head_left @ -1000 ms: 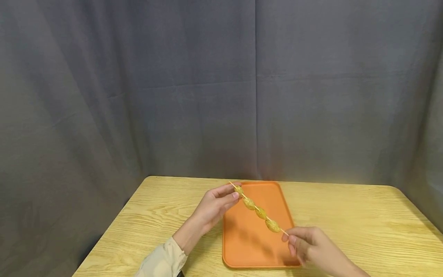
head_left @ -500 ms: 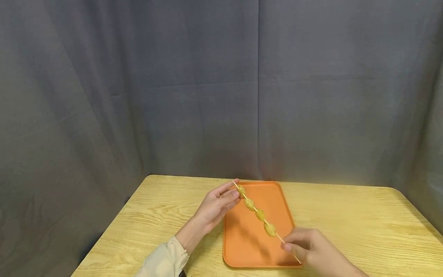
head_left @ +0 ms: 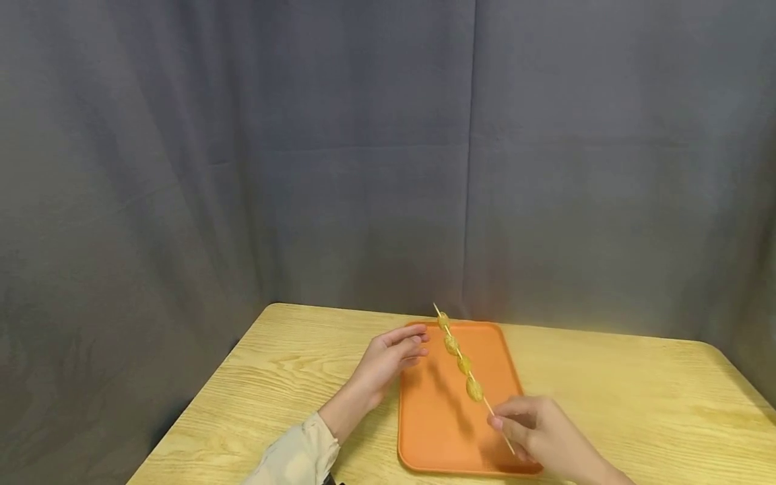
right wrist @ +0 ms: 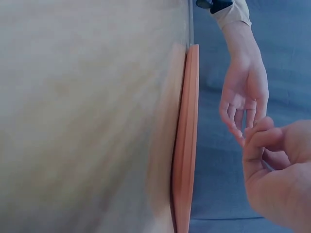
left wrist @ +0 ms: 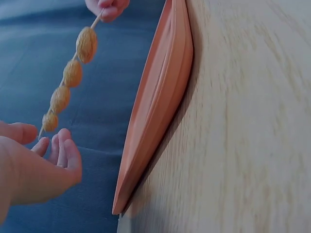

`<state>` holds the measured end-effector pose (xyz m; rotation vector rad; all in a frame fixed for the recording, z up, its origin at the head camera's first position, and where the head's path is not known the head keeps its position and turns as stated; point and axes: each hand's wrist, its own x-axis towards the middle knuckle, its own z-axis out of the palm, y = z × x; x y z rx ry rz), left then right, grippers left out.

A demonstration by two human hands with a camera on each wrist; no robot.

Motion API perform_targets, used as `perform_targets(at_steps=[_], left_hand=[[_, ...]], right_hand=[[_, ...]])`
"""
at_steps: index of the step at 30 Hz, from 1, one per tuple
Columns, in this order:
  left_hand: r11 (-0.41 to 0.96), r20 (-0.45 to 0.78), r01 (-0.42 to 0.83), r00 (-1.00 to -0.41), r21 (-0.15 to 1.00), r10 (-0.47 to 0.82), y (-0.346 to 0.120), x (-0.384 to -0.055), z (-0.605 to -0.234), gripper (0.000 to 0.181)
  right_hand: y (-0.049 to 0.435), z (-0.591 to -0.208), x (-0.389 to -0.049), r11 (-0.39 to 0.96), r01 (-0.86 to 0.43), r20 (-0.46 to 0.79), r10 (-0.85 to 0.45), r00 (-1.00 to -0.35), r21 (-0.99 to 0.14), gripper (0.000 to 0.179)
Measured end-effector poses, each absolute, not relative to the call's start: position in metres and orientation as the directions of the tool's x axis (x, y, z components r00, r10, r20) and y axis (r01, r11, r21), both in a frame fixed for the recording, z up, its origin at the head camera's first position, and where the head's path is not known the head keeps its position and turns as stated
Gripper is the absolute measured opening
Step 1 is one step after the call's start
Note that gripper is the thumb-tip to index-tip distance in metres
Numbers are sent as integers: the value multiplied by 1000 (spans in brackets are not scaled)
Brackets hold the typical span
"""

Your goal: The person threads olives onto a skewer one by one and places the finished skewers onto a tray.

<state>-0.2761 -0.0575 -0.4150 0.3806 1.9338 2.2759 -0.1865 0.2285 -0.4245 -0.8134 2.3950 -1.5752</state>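
Observation:
My right hand (head_left: 539, 431) pinches the bare lower end of a thin wooden skewer between thumb and fingers. Several oval, yellow-brown food balls (head_left: 475, 390) are threaded along it. The skewer slants up to the left above an orange tray (head_left: 430, 444), its pointed tip farthest away. My left hand (head_left: 384, 364) is beside the upper end, fingers loosely extended and apart from the skewer in the head view. In the left wrist view, the smallest-looking ball (left wrist: 49, 122) hangs just above the left fingertips. The right hand (right wrist: 277, 170) hides the skewer in the right wrist view.
The tray lies on a light wood-grain table (head_left: 273, 384). Grey curtains (head_left: 364, 168) stand behind the table and along its sides. A pale sleeve (head_left: 300, 451) covers the left forearm.
The left fingers have let go of the skewer's upper end. The right hand has shifted its grip up the stick, and the skewer now stands more upright, its tip moved right.

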Motion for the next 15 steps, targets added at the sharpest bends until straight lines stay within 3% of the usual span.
perform_targets(at_steps=[6,15], left_hand=[[-134,129,97,-959,986,254,-53,-276,-413,30],[-104,129,105,-957,989,260,-47,-277,-415,31]], right_hand=[[226,-425,-203,351,-391,187,-492,-850,-851,21],[228,-431,-211,371,-274,100,-425,-900,-887,19]])
